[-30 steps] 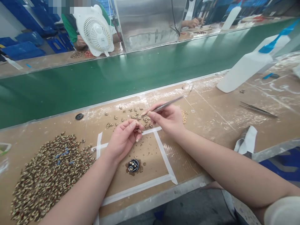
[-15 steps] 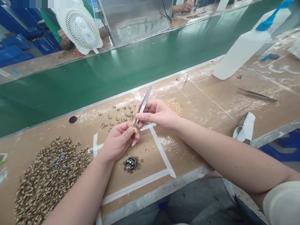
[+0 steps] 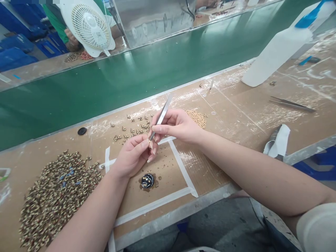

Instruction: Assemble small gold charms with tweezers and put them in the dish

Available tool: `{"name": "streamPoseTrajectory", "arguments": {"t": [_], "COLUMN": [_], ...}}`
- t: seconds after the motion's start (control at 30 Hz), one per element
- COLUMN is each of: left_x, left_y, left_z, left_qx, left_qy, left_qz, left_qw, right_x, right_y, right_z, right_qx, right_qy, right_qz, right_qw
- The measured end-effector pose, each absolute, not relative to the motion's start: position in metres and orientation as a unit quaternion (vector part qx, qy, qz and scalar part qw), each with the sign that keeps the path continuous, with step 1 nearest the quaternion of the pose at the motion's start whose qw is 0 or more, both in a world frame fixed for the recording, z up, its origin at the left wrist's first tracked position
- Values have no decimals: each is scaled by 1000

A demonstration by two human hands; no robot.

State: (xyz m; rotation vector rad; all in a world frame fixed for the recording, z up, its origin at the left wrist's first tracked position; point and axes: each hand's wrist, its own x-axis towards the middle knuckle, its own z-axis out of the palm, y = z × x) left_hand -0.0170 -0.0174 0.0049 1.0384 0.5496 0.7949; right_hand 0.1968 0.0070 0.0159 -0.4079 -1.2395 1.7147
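Observation:
Tweezers (image 3: 163,112) are gripped in my right hand (image 3: 174,126), their tips pointing down at the fingertips of my left hand (image 3: 135,152). My left thumb and fingers pinch a tiny piece; the fingers hide most of it, so its kind is unclear. Below the hands lies a small round black dish (image 3: 147,180) with glossy liquid and a few tan beads in it. Behind my hands are several small metal pieces with curled ends (image 3: 138,131), spread apart. A heap of tan beads (image 3: 196,118) sits just past my right hand.
At left is a large pile of small curled pieces (image 3: 60,196); a black disc (image 3: 82,131) lies behind it. To the right are a white bottle (image 3: 275,56), spare tweezers (image 3: 292,104) and a wrapped roll (image 3: 277,141). A green belt (image 3: 147,73) runs behind; a fan (image 3: 90,26) and co-worker are beyond.
The view has shifted slightly. Both hands keep almost the same pose, with the tweezer tips still at the left fingertips.

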Motion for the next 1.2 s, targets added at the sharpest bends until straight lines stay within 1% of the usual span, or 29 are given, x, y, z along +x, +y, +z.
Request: {"name": "streamPoseTrajectory", "arguments": {"t": [0.13, 0.3, 0.47, 0.6, 0.7, 0.8, 0.9, 0.97, 1.13, 1.2], "left_x": [-16, -11, -9, -10, -11, -12, -13, -14, -15, -15], "left_y": [-17, -16, -14, -16, -20, -22, -21, -20, -19, -19], "left_z": [6, 9, 13, 18, 23, 27, 27, 26, 22, 21], "left_qx": [463, 446, 409, 415, 415, 404, 407, 413, 410, 408], "left_qy": [275, 290, 342, 333, 333, 329, 321, 315, 303, 302], "left_qz": [377, 391, 450, 473, 517, 549, 553, 549, 548, 549], "left_qw": [754, 751, 716, 702, 670, 654, 652, 654, 663, 664], "right_x": [193, 192, 194, 195, 201, 215, 232, 241, 246, 245], "right_y": [5, 6, 9, 9, 13, 22, 32, 37, 42, 42], "right_z": [16, 14, 13, 13, 12, 12, 13, 13, 8, 6], "right_qx": [-180, -216, -279, -287, -321, -382, -457, -498, -536, -534], "right_qy": [-501, -497, -491, -494, -518, -586, -663, -684, -709, -721], "right_qz": [685, 675, 644, 628, 581, 469, 324, 274, 273, 276], "right_qw": [497, 501, 516, 529, 540, 539, 497, 457, 367, 345]}}
